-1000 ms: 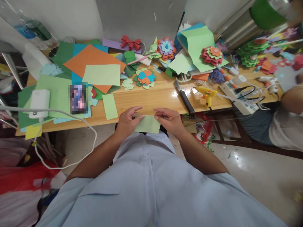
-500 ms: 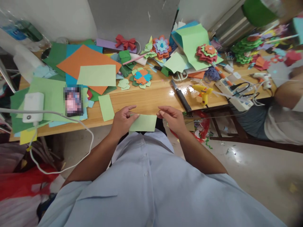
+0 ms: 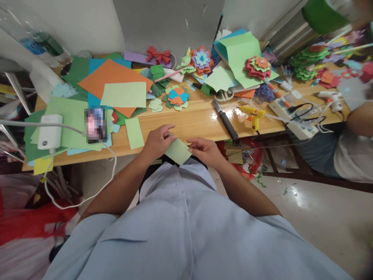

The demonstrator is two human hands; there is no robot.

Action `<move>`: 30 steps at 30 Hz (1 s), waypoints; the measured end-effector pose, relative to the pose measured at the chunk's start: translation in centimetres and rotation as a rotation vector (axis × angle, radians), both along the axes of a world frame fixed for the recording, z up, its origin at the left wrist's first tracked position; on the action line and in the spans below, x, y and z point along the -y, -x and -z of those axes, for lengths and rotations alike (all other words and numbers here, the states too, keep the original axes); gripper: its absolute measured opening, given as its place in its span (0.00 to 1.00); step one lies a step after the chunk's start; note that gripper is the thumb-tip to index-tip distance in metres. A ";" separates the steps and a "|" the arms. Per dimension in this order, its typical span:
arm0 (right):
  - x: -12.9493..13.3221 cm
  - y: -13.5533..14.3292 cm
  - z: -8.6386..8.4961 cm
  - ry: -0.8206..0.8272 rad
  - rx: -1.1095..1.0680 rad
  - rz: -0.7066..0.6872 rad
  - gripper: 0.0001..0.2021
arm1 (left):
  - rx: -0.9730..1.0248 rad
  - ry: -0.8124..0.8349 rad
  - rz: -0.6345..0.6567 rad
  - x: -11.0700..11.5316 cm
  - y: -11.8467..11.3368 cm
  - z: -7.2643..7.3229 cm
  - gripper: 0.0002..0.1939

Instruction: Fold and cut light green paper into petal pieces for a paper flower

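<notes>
A light green paper piece (image 3: 178,151) is held tilted just off the table's front edge, above my lap. My left hand (image 3: 159,143) pinches its upper left side between thumb and fingers. At its right corner, the fingertips of my right hand (image 3: 204,151) are closed on the paper. Another light green strip (image 3: 135,133) lies on the table to the left of my left hand. Beyond my hands is a layered paper flower (image 3: 177,96) in orange, blue and green.
A black-handled cutter (image 3: 225,119) and a yellow glue gun (image 3: 253,115) lie on the table (image 3: 186,118) at right, near a power strip (image 3: 294,121). A white charger (image 3: 50,132) with a cable sits at left. Another person's arm (image 3: 359,116) shows at far right.
The held paper has turned from level to tilted, one corner pointing down towards my lap. My right hand has moved slightly left and down onto its right corner. The view has shifted slightly.
</notes>
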State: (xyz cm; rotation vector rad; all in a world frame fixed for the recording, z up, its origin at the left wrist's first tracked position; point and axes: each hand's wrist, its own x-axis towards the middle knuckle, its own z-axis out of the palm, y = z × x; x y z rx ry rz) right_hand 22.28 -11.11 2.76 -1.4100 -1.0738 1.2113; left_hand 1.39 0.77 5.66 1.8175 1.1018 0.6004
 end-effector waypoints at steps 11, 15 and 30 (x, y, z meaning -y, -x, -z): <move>0.2 4.5 2.1 0.116 -0.322 0.449 0.19 | -0.087 -0.511 0.224 -1.9 -2.1 -0.1 0.19; 1.8 4.0 2.7 0.204 -0.213 0.194 0.20 | -0.235 -0.409 0.398 -1.8 -1.3 3.4 0.16; -1.0 -12.9 3.7 -0.035 1.310 0.426 0.20 | -0.573 -0.478 0.546 -3.5 -0.3 3.9 0.40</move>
